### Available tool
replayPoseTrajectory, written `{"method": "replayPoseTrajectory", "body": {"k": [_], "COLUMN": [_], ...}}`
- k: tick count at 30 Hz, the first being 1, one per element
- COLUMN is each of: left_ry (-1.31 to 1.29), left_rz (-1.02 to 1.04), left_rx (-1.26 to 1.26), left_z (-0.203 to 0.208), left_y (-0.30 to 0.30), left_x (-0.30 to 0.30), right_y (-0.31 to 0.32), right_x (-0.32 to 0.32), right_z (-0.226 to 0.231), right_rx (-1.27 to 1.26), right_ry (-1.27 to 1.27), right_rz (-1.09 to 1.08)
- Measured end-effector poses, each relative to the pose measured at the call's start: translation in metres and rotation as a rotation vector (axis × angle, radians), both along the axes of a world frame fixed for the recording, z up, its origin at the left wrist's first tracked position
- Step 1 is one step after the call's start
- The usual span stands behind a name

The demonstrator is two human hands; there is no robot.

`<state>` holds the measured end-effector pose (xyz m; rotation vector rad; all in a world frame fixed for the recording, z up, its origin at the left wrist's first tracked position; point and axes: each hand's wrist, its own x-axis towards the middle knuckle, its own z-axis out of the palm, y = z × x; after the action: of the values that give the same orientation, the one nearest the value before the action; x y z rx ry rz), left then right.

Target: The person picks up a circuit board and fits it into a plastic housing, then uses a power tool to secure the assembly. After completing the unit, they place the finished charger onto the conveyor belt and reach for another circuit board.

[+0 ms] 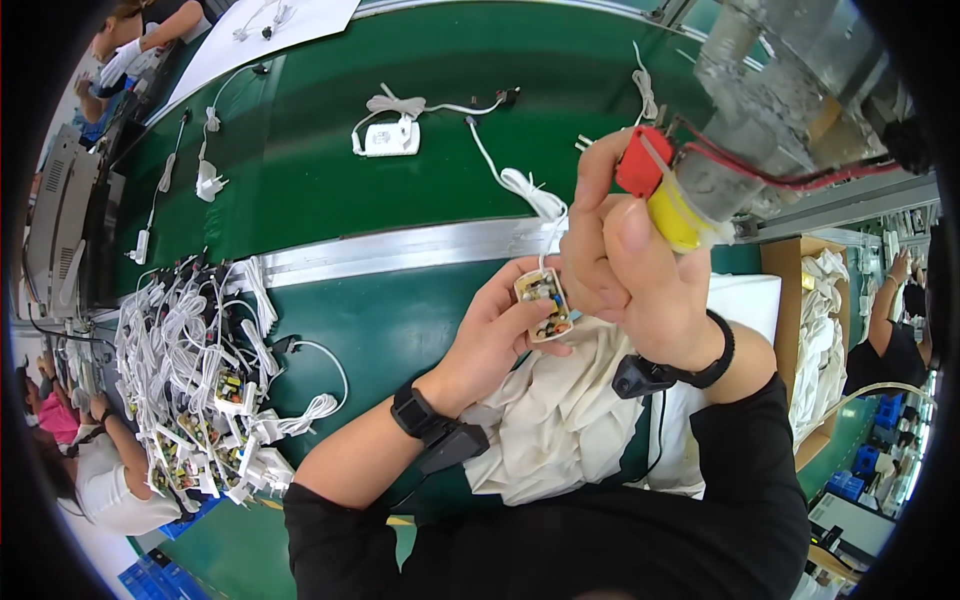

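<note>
My left hand (492, 335) holds an open white power adapter (541, 305), its circuit board with small components facing up. A white cable bundle (533, 192) runs from the adapter onto the green surface beyond. Higher and to the right, my right hand (640, 250) is raised, with fingers curled and its index fingertip and thumb at a red block (643, 162). Thin red and black wires lead off the block. Just below it sits a yellow piece (678, 215), wrapped with a clear strip, by the grey metal fixture.
A heap of white cables and open adapters (190, 370) lies at the left. Closed adapters, like the white one (392, 138), lie beyond the metal rail (400, 248). White cloth (560, 420) is bunched before me. A cardboard box (785, 262) stands right. A metal fixture (780, 100) overhangs; co-workers sit around.
</note>
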<state>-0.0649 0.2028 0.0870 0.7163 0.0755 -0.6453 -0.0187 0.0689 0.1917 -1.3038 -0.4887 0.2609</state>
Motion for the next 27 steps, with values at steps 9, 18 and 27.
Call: {"method": "replayPoseTrajectory", "body": {"k": [9,18,27], "left_ry": [-0.016,0.032,0.097], "left_rz": [0.019,-0.003,-0.051], "left_rx": [-0.071,-0.212,-0.415], "left_z": [-0.0007,0.0009,0.0027], "left_y": [0.0005,-0.0005,-0.0032], "left_x": [-0.0004,0.0021,0.0024], "right_y": [0.0008,0.0004,0.0020], "right_x": [-0.0018,-0.0046,-0.0022], "right_z": [-0.0019,0.0060,-0.0030], "right_rx": [-0.030,0.167,-0.053], "right_ry": [-0.020,0.171,-0.042], "right_rz": [-0.019,-0.061,0.040]}}
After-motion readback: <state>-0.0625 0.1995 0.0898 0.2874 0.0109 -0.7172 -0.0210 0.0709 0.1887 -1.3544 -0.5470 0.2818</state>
